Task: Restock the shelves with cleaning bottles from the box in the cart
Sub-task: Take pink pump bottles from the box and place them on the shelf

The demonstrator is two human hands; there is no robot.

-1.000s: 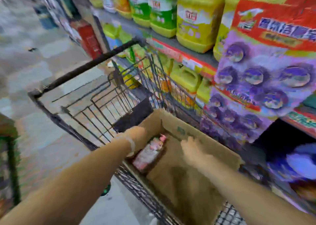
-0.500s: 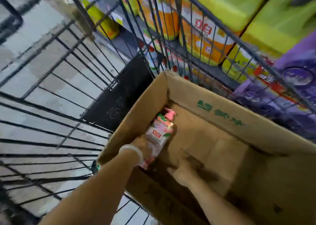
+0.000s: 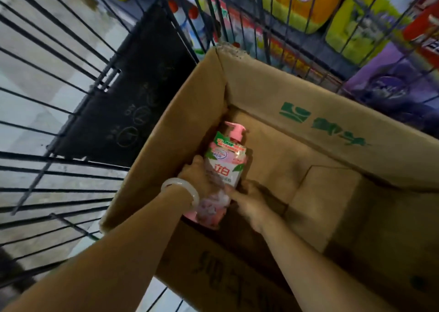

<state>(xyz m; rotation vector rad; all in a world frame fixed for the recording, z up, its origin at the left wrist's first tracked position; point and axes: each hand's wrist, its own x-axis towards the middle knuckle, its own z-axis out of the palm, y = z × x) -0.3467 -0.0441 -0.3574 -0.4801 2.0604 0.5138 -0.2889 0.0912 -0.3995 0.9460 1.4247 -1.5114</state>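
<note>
Both hands, the left hand [image 3: 196,175] wearing one pale bangle [image 3: 181,189] and the right hand [image 3: 249,203], clasp one pink pump-top plastic cleaning bottle [image 3: 224,169] between them inside one brown cardboard box [image 3: 308,119] in the black wire cart [image 3: 71,112].

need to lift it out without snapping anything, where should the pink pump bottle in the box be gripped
Grip the pink pump bottle around its wide body, not the thin pump neck, coming from above through the cardboard box's open top. It leans against the box's left wall, pump pointing away. The left hand already wraps its left side; the right hand touches its lower right.
</note>
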